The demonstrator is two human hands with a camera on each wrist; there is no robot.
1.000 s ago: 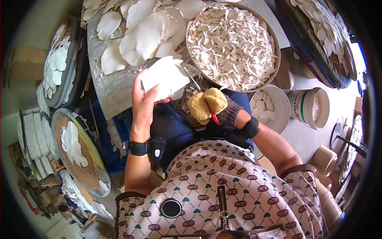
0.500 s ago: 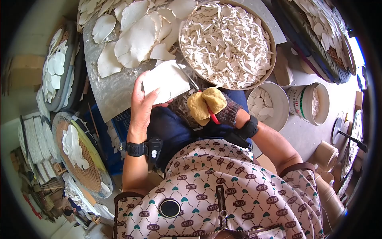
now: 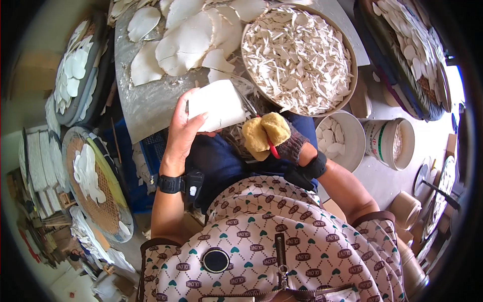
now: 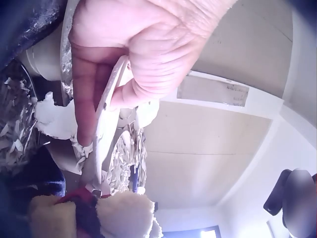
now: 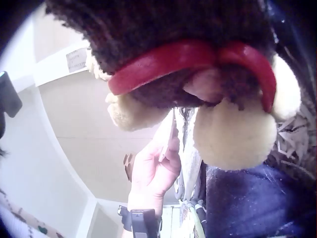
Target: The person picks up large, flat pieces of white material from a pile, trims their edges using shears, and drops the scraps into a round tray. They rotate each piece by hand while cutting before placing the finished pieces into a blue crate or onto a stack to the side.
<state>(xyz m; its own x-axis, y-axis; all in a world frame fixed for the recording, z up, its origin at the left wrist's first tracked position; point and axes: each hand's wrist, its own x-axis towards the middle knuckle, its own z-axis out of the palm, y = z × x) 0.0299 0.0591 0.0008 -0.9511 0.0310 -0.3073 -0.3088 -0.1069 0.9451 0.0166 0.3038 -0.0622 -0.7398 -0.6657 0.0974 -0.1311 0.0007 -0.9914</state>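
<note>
In the head view my left hand (image 3: 180,132) pinches a thin, stiff white sheet (image 3: 219,105), thumb on the near face and fingers behind. The left wrist view shows this sheet (image 4: 105,124) nearly edge-on. My right hand (image 3: 294,143), in a dark knitted glove, grips scissors with red handles (image 5: 163,64). Yellow foam pads (image 3: 276,127) wrap the fingers at the handles. The metal scissor blades (image 3: 251,107) lie at the sheet's right edge, partly hidden by it. Both hands are over the lap.
Ahead, a metal table (image 3: 146,113) bears large white sheets (image 3: 183,48) and a round tray (image 3: 355,75) heaped with white scraps. To the right stand a bucket (image 3: 358,151) of white pieces and another bucket (image 3: 375,137). Woven trays (image 3: 103,201) of pieces stand at left.
The sheet has turned slightly in my left hand. Its far edge, irregular a second ago, now looks straighter. My right hand keeps its hold on the scissors; the head view has shifted a little.
</note>
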